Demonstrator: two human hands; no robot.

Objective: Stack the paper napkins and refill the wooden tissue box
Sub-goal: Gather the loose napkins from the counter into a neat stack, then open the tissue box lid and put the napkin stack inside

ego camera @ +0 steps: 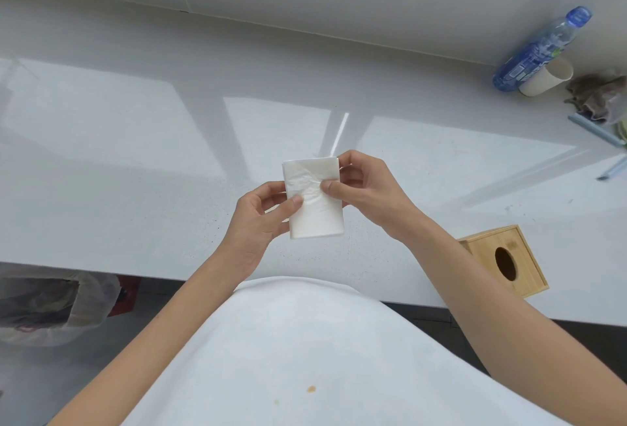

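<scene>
You hold the napkins [314, 200] above the counter [135, 161] at centre frame: your left hand [259, 218] pinches their 8 o'clock edge, your right hand [364, 188] pinches their 3 o'clock edge. The box [502, 261] sits at 4 o'clock, hole up.

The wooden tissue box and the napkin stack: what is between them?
Only the right hand and forearm, in the head view; napkin stack, wooden tissue box.

napkins [314, 201]: soft white paper, crinkled
box [502, 261]: pale wood, smooth, matt
bench [135, 154]: white, glossy
bottle [539, 49]: clear plastic
</scene>
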